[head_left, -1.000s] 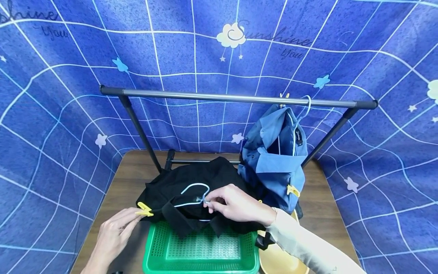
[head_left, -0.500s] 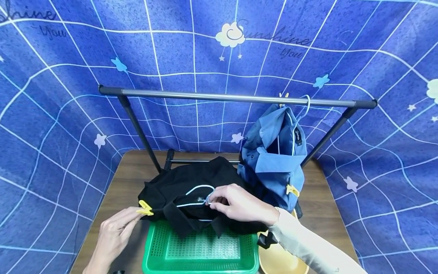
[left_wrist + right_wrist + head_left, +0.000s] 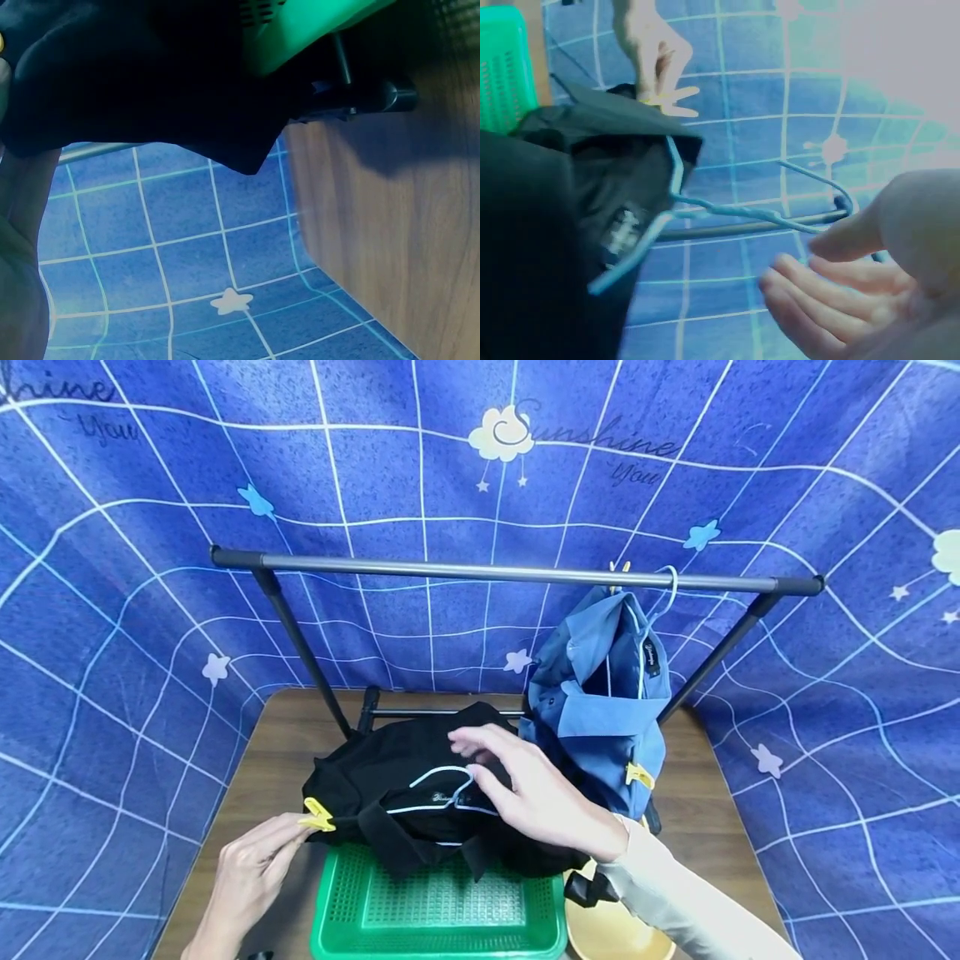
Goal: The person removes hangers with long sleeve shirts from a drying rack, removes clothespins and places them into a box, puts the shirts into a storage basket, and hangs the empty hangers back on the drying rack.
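A black collared shirt (image 3: 420, 739) hangs on a light-blue wire hanger (image 3: 440, 770), whose hook points up out of the collar. My left hand (image 3: 251, 868) pinches the shirt's left shoulder end, right beside a yellow clothespin (image 3: 318, 815) clipped there. My right hand (image 3: 532, 789) is at the hanger hook with its fingers spread and loose. Its thumb lies close to the hook; whether they touch I cannot tell. In the right wrist view the hanger (image 3: 727, 212) shows its twisted neck, with the right fingers (image 3: 817, 307) apart from it.
A metal rail (image 3: 450, 570) on black posts spans the back. At its right hangs a blue shirt (image 3: 611, 710) on a hanger, with yellow clothespins. A green basket (image 3: 322, 910) stands below the black shirt, and a yellow bowl (image 3: 622, 931) to its right, on a wooden table (image 3: 712, 827).
My right hand has let go of the hanger's neck, and its fingers have lifted and opened. The hanger shifted slightly right beforehand. My left hand keeps its hold on the shoulder.
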Demonstrator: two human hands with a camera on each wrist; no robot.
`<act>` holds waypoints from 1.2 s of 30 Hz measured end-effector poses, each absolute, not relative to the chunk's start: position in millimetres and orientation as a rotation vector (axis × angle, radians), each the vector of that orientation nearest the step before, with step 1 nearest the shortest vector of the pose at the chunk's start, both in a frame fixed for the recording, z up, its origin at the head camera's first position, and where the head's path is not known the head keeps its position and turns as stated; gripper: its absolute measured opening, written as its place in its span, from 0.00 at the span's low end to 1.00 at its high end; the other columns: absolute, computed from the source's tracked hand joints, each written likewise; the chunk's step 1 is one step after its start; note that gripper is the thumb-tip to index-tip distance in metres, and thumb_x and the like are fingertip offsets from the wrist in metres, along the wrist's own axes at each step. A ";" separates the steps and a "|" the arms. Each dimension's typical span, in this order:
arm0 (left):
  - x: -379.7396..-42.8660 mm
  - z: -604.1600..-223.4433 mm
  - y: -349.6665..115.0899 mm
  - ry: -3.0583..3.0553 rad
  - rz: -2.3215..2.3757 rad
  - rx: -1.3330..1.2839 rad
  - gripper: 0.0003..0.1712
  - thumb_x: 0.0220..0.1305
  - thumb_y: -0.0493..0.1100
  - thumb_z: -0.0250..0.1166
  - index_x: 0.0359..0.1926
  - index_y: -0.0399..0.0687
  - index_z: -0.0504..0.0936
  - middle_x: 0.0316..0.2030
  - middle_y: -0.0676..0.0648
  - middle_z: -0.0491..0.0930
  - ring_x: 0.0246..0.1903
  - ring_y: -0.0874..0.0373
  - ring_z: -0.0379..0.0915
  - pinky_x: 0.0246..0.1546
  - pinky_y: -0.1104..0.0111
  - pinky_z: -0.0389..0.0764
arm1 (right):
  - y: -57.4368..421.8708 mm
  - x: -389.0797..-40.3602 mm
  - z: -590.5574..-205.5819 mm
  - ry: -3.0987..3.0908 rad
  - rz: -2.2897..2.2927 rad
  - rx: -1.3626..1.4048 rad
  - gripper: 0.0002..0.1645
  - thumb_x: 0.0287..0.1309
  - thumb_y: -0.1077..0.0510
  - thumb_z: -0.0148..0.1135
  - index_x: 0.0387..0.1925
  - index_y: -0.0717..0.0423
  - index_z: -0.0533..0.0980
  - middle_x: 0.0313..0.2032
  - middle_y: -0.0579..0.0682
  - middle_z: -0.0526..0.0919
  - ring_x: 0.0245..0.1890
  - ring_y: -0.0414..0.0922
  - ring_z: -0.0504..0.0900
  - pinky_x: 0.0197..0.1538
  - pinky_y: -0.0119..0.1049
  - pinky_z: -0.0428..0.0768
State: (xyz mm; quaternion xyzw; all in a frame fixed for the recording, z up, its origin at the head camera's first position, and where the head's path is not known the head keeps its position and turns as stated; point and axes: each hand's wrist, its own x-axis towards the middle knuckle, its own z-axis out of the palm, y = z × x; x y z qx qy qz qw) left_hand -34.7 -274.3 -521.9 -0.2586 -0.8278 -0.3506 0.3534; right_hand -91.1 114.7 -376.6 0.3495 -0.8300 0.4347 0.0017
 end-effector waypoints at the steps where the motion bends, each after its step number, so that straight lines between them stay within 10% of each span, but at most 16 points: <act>1: -34.4 -521.8 -274.3 -2.141 -0.909 -0.664 0.28 0.82 0.56 0.59 0.37 0.37 0.92 0.37 0.43 0.90 0.55 0.82 0.76 0.59 0.85 0.72 | 113.6 -90.5 -372.4 -2.588 1.352 1.074 0.23 0.80 0.58 0.58 0.71 0.45 0.74 0.62 0.41 0.81 0.58 0.37 0.81 0.64 0.38 0.80; 15: -30.1 -526.7 -275.6 -2.142 -0.903 -0.643 0.28 0.82 0.56 0.60 0.38 0.37 0.92 0.36 0.44 0.90 0.55 0.83 0.75 0.58 0.86 0.71 | 67.2 -48.5 -333.1 -2.348 1.142 1.411 0.22 0.79 0.49 0.61 0.68 0.47 0.77 0.65 0.41 0.78 0.69 0.35 0.73 0.72 0.32 0.70; 22: -29.8 -526.0 -275.7 -2.142 -0.888 -0.645 0.28 0.82 0.56 0.59 0.38 0.38 0.92 0.37 0.46 0.90 0.55 0.83 0.76 0.58 0.87 0.71 | 33.6 -42.1 -349.7 -2.485 1.054 1.584 0.24 0.80 0.47 0.60 0.69 0.50 0.76 0.61 0.41 0.80 0.60 0.30 0.75 0.63 0.19 0.72; 36: -32.6 -527.4 -271.4 -2.079 -0.912 -0.718 0.27 0.82 0.53 0.60 0.38 0.34 0.91 0.37 0.44 0.90 0.53 0.78 0.78 0.58 0.86 0.72 | -7.8 -54.3 -394.0 -2.452 0.564 1.516 0.34 0.75 0.48 0.65 0.74 0.58 0.71 0.67 0.49 0.77 0.66 0.39 0.76 0.67 0.24 0.72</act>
